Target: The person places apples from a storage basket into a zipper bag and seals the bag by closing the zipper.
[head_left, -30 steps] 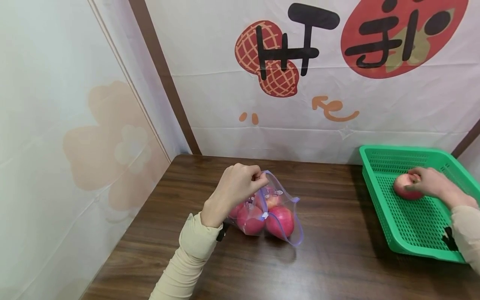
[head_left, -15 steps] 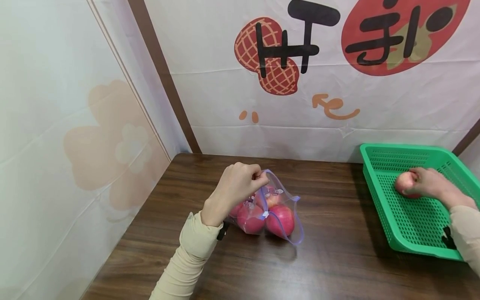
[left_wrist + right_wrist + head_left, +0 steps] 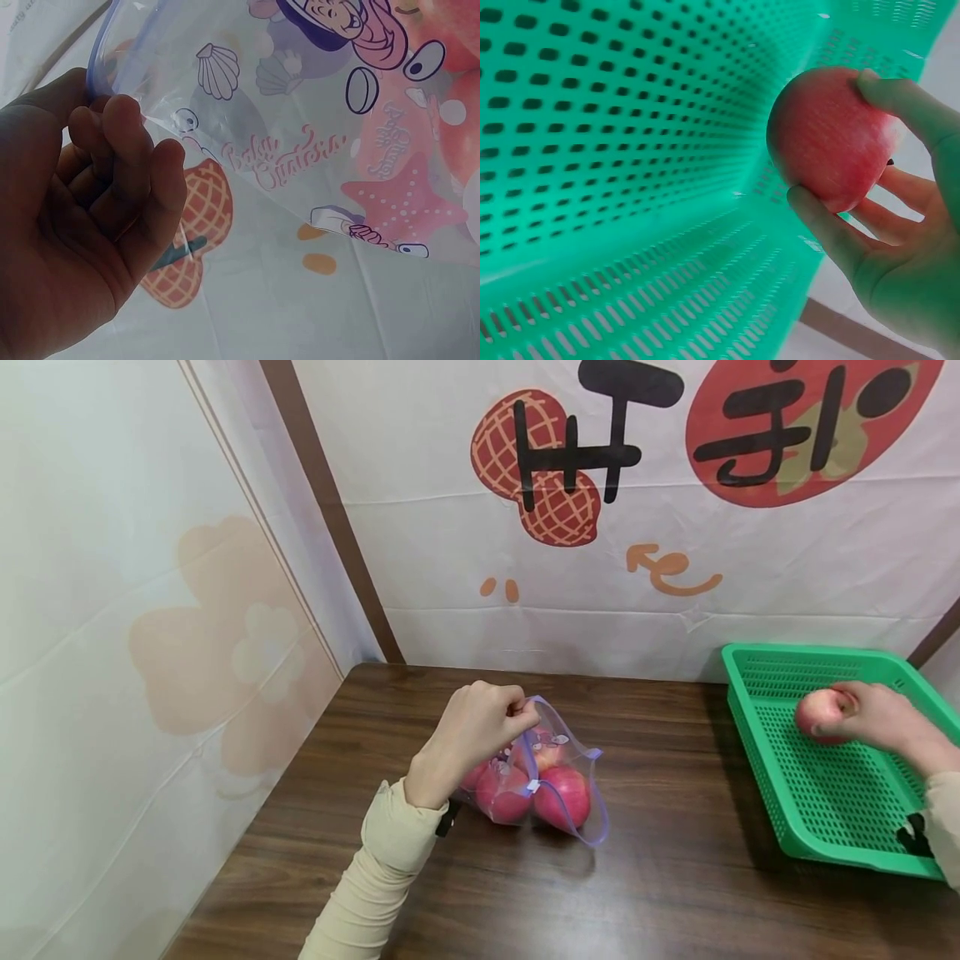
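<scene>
My left hand [image 3: 480, 727] pinches the rim of a clear zip bag [image 3: 581, 752] with purple edging, holding its mouth up. Several red apples [image 3: 562, 797] lie inside the bag on the table. The left wrist view shows the hand [image 3: 112, 202] at the bag's edge and the bag's printed film [image 3: 292, 142]. Over at the right, my right hand [image 3: 873, 714] grips a red apple [image 3: 813, 714] within the green basket. In the right wrist view, the thumb and fingers of that hand [image 3: 900, 225] curl round the apple [image 3: 829, 139].
The green plastic basket [image 3: 772, 802] stands at the right of the brown wooden table [image 3: 660, 860]. A printed cloth wall [image 3: 420, 552] rises behind the table, and a pale panel [image 3: 90, 652] stands along its left side.
My right hand has raised the apple slightly and shifted a little to the right. The left hand keeps hold of the bag's rim.
</scene>
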A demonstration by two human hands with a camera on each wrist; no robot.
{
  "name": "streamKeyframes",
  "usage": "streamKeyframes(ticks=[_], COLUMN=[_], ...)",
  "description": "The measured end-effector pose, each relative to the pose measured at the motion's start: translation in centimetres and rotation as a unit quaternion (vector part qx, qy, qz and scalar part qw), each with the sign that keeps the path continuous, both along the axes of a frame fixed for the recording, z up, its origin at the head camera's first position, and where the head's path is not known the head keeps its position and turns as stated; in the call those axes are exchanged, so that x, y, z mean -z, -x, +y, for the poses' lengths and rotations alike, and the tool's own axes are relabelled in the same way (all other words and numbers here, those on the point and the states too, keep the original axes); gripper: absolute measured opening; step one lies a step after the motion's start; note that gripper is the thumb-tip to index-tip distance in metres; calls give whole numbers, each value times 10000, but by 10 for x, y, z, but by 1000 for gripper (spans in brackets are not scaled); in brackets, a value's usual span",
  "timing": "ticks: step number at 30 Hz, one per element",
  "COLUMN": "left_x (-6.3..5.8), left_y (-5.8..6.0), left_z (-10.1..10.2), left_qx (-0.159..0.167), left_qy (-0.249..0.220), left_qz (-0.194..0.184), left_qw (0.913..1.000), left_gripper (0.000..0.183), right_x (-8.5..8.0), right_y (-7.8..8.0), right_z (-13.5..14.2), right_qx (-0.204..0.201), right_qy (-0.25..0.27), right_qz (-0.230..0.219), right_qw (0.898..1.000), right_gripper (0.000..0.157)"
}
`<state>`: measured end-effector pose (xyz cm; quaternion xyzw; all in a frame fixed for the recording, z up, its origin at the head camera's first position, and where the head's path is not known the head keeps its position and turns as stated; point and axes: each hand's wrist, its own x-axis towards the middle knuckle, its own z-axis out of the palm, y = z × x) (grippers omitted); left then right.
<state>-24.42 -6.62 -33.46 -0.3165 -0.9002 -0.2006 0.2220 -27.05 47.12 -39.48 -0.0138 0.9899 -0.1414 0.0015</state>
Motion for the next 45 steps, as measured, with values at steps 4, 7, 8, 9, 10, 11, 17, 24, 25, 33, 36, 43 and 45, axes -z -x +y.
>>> streamKeyframes(ticks=[4,7,8,9,10,11,17,24,25,33,36,43,45], left_x=[-1,-1,-1,-1,-1,-1,-1,0,0,1,1,0,-1], left_y=[0,1,1,2,2,2,1,1,1,1,1,1,1], left_z=[1,1,1,1,1,1,0,0,0,0,1,1,1], left_qx=[-27,-30,-33,-36,-39,-43,-39,-35,-39,-34,-29,-27,-29], left_qy=[-1,-5,-3,-7,-8,-13,-50,-57,-56,-35,-18,-17,-26], left_qz=[34,50,62,68,82,94,38,39,40,15,25,9,6], left_qw=[10000,10000,10000,10000,10000,9999,10000,10000,10000,10000,10000,10000,10000], left_gripper=[29,28,28,29,29,29,29,29,29,29,29,29,29], right_x=[-10,-19,-22,-25,-28,-31,-50,-65,-67,-77,-80,-86,-87], right_y=[-1,-2,-2,-3,-3,-4,-10,-20,-21,-37,-42,-53,-55], right_z=[-9,-19,-22,-26,-30,-35,-66,-97,-101,-130,-142,-171,-179], right_qx=[-45,-89,-114,-136,-162,-200,-286,-506,-544,-924,-1028,-1362,-1490], right_qy=[59,146,179,212,236,254,260,325,354,572,648,774,784], right_qz=[301,505,565,630,701,781,1052,1120,1143,1491,1591,1771,1897], right_qw=[9995,9986,9982,9977,9971,9964,9937,9919,9913,9828,9798,9716,9673], right_gripper=[83,86,86,87,88,88,89,88,88,83,82,80,79])
